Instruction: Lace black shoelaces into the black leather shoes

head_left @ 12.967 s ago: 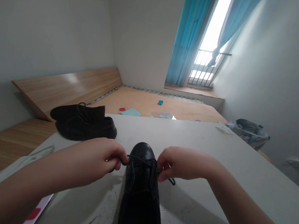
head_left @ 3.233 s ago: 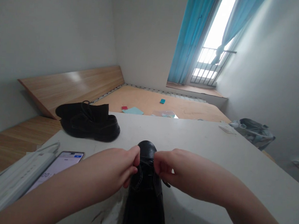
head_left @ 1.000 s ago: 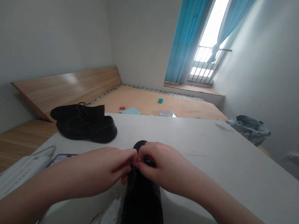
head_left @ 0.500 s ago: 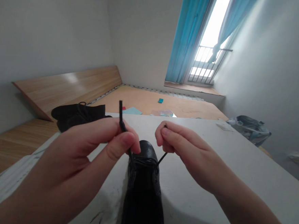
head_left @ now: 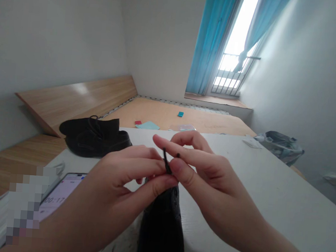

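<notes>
A black shoe (head_left: 162, 225) stands on the white table in front of me, its toe pointing away and partly covered by my hands. Above its lacing, my left hand (head_left: 135, 177) pinches a black shoelace (head_left: 165, 159) between thumb and fingertips, with one end sticking up. My right hand (head_left: 205, 171) meets it there, thumb and index finger closed on the lace's other end, whose dark tip shows between them. The fingertips of both hands touch or nearly touch. How the two lace ends cross is hidden by the fingers.
Another black laced shoe (head_left: 95, 136) lies at the table's far left. A lit phone (head_left: 68, 188) rests beside my left forearm. Beyond the white table (head_left: 266, 194) is a bed board (head_left: 214, 119) with small cards. A lined bin (head_left: 281, 147) stands at the right.
Both hands have come together over the shoe, bringing the two lace ends close to each other. The phone at the left is now uncovered, and more of the other shoe shows.
</notes>
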Tool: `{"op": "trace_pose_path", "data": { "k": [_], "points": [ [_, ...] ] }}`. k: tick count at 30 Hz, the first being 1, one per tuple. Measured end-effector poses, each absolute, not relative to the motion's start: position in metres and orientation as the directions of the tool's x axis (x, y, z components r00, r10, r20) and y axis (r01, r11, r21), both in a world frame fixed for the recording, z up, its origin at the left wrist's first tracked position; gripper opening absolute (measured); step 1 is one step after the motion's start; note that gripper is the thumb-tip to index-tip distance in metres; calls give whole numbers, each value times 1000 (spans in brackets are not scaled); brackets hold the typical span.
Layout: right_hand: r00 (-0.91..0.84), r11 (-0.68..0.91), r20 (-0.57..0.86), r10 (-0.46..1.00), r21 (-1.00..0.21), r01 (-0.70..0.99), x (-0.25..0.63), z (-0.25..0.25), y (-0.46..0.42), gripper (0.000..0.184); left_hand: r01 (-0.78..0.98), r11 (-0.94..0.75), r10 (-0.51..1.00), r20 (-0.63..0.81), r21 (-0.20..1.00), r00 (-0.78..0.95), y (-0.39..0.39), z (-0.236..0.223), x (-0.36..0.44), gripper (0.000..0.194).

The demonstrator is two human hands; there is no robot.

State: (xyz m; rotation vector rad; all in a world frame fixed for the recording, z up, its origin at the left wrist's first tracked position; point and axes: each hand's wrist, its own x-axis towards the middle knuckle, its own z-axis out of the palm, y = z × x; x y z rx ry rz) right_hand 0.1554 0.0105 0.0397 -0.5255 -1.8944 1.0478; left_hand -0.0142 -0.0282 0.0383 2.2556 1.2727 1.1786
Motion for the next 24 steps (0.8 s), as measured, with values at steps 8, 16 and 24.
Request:
{"op": "trace_pose_path", "data": {
  "k": [8,16,24],
  "points": [
    [-644,343,348,682,-929,-138,153,32,19,28,521,-446,895,376,728,241,-21,37,-9,31],
    [-757,324,271,594,-942,-84,160,35,32,33,545,-257,966,206,798,154,-24,28,-14,28],
    [-657,239,293,695,-955,-173,155,32,38,14,518,-300,951,208,801,229,-20,32,-10,33]
  ]
}}
